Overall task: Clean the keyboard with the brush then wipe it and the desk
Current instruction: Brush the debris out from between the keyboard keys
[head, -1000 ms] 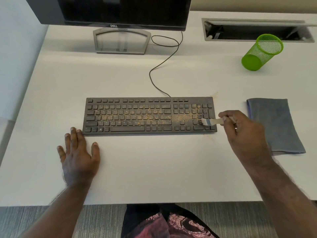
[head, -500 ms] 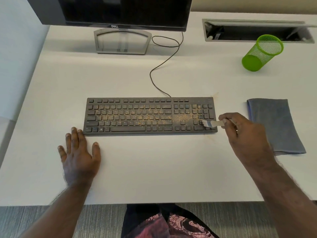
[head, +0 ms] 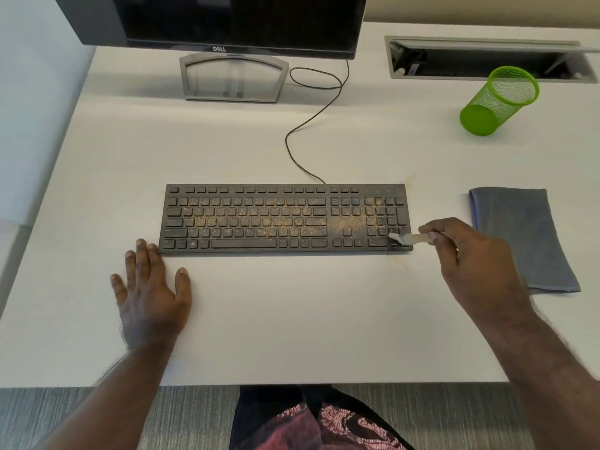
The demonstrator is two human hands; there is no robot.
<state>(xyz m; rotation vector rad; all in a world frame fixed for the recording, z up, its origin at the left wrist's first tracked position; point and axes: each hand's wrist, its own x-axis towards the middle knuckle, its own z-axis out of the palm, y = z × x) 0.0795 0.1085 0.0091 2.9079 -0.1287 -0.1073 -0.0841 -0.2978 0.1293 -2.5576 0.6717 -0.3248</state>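
A black keyboard [head: 285, 219] lies in the middle of the white desk [head: 292, 319], dusted with yellow-brown crumbs over its middle keys. My right hand [head: 477, 264] pinches a small pale brush [head: 409, 238] whose bristles touch the keyboard's lower right corner keys. My left hand [head: 149, 287] rests flat on the desk, its fingertips touching the keyboard's lower left corner. A folded grey cloth [head: 522, 235] lies on the desk to the right of my right hand.
A monitor [head: 240, 24] on a grey stand [head: 233, 77] stands at the back. The keyboard's cable [head: 311, 125] loops toward it. A green mesh cup [head: 500, 100] lies tipped at the back right, in front of an open cable tray [head: 487, 60].
The brush tip and my right hand have shifted only slightly at the keyboard's right corner. My left hand has not moved.
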